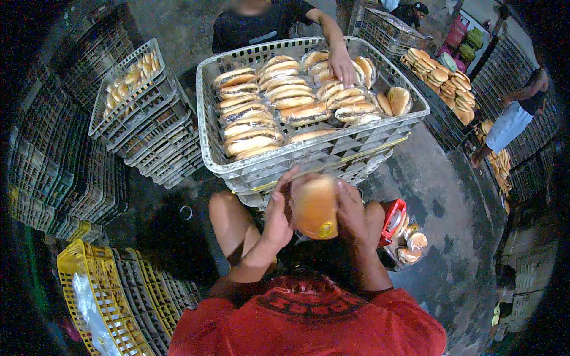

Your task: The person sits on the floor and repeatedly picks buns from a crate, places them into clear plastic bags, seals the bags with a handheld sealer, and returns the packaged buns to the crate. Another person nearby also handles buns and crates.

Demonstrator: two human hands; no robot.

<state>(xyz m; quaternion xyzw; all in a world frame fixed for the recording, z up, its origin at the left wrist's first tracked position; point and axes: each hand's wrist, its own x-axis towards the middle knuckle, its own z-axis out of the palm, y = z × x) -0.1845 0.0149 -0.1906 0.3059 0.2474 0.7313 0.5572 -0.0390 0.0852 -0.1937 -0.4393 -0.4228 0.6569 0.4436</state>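
Observation:
Between my two hands is a bread bun in a clear plastic bag, blurred and with a yellow label near its lower end. My left hand grips its left side, and my right hand has hold of the right side. Just beyond them stands a grey plastic crate, on top of other crates. Rows of bagged, dark-filled buns fill much of it. Another person's hand reaches into the crate from the far side and touches the buns.
By my right knee are a red tape dispenser and several bagged buns. Stacked crates holding more buns rise at left. A yellow crate contains plastic bags. Unwrapped buns are piled at right, near another person.

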